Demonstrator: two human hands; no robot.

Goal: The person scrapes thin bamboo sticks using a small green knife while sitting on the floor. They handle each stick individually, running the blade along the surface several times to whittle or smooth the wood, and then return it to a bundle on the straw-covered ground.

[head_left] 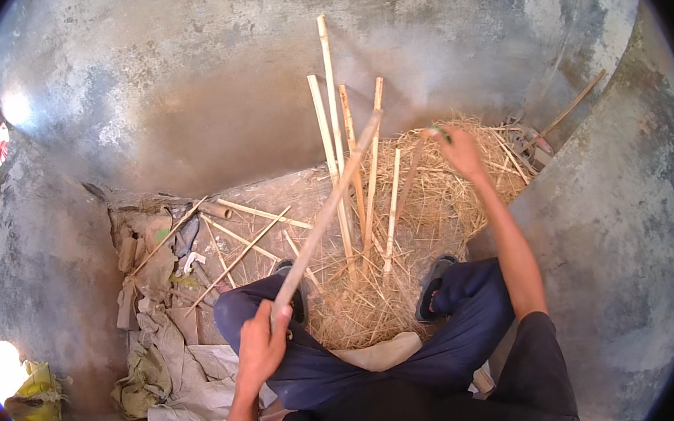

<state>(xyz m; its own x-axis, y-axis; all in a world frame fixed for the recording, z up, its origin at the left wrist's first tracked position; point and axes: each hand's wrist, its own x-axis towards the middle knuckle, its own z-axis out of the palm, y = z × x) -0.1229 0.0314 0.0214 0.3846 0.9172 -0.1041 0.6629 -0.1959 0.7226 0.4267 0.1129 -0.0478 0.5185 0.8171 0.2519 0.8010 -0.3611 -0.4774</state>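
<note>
My left hand (262, 347) is closed around the lower end of a long bamboo strip (329, 211), which slants up and to the right, away from my lap. Raised over the straw pile, my right hand (458, 152) grips a knife (412, 178); its long brownish blade is blurred and points down toward me. The fingers partly cover its dark handle. Between my feet and the wall, several pale bamboo strips (330, 99) stand upright, leaning on the wall. A shorter strip (392, 210) stands nearest the blade.
Straw and shavings (362, 312) cover the floor between my shoes. A larger straw heap (471, 191) lies at the right. Loose bamboo sticks (245, 255) lie crossed at the left, above crumpled sacking (196, 383). Concrete walls (214, 85) enclose the space.
</note>
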